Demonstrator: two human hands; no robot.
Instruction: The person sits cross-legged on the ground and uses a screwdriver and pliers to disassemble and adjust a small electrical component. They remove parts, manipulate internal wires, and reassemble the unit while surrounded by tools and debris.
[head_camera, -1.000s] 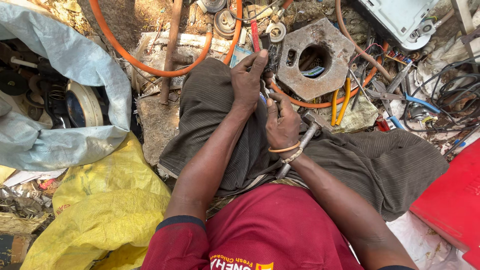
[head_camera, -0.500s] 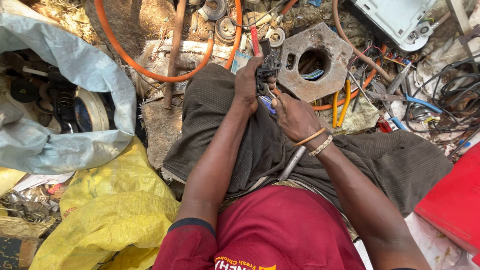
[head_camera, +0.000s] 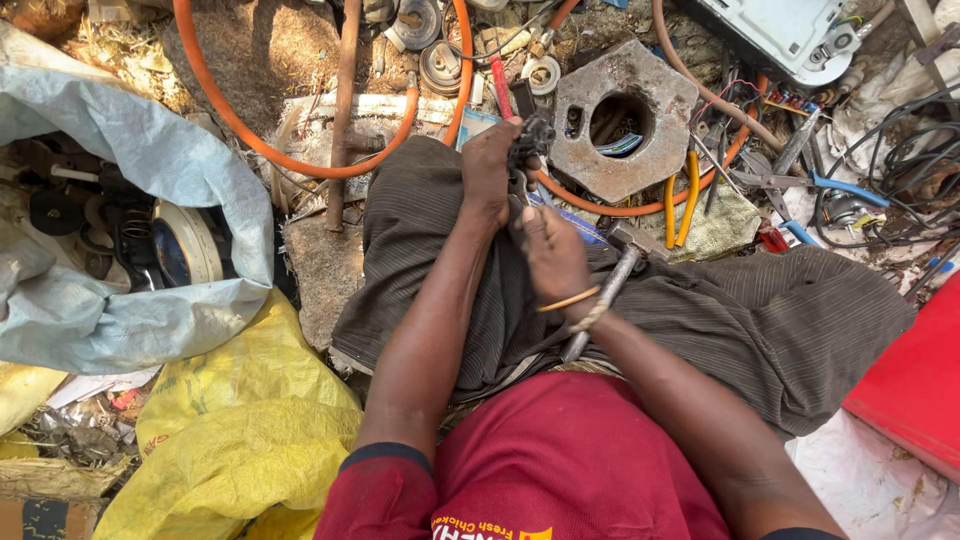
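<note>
A small dark metal part (head_camera: 533, 135) is held up over the lap, right at the knees, just in front of the heavy grey metal block with the round hole (head_camera: 622, 118). It's gripped from the left side by the left hand (head_camera: 490, 170), fingers curled closed around it, probably so it stays steady while it's worked on. The right hand (head_camera: 552, 255) is brought in just below, fingers bunched closed toward the underside of the part; whether something thin is pinched in them can't be made out. A hammer (head_camera: 608, 290) is laid across the lap against the right wrist, likely parked there to stay in easy reach.

Further out, an orange hose (head_camera: 300, 160) is looped over the dirt, and yellow-handled pliers (head_camera: 680, 205) are left lying by the block. More tools and tangled black cables (head_camera: 890, 170) are scattered on the ground to the right.

As for containers: a pale blue-grey sack (head_camera: 120, 200) is slumped open on the left, with dark round parts, a spring and a disc-like piece seen inside. A yellow bag (head_camera: 230, 440) is crumpled below it; its contents can't be seen.
</note>
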